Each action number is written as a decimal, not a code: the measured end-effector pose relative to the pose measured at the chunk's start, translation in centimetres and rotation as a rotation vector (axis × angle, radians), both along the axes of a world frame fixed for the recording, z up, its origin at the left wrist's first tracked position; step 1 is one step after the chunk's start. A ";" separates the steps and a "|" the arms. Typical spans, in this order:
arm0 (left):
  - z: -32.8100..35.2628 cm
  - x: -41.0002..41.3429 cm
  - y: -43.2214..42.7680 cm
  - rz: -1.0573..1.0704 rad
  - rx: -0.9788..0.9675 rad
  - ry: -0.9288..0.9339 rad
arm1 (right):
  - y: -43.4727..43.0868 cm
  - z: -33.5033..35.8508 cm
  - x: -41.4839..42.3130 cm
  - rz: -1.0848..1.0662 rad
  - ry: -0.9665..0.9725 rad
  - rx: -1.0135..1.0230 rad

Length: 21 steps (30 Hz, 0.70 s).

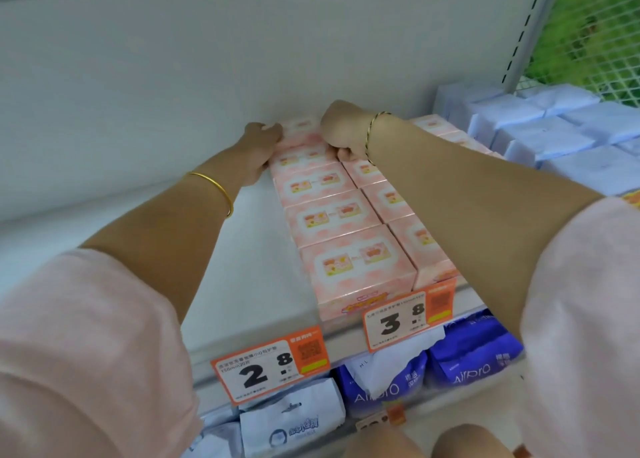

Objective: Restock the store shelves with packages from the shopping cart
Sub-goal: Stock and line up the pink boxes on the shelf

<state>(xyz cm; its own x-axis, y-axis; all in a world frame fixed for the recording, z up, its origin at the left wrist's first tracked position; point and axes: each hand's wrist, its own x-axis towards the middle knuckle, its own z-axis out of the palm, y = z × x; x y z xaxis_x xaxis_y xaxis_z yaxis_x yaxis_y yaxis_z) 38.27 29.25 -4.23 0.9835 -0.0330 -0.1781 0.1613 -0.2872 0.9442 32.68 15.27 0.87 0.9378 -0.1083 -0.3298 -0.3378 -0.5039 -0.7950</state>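
A pink box (300, 132) sits at the very back of the white shelf (249, 260), behind a row of several identical pink boxes (332, 211). My left hand (258, 151) grips its left side. My right hand (341, 133) grips its right side with fingers curled over the edge. A second row of pink boxes (391, 197) runs alongside, partly hidden under my right forearm. No shopping cart is in view.
Pale blue packages (554, 135) are stacked on the shelf at the right. Bare shelf lies left of the pink rows. Price tags (270, 364) hang on the front rail. Blue and white soft packs (391, 378) fill the shelf below. A mesh panel (588, 34) stands at the far right.
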 end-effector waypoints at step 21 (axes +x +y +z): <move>3.0 -29.0 -23.7 -0.739 0.499 -0.815 | -22.3 0.2 -33.8 -0.085 -0.052 -0.055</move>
<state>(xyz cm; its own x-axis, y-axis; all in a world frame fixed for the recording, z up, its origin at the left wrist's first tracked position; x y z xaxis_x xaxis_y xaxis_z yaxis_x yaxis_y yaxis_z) 9.27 5.50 -1.22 0.5855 -0.7396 0.3320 -0.7870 -0.4204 0.4516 -1.15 -7.04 1.11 0.9402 -0.2048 -0.2722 -0.3401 -0.5184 -0.7846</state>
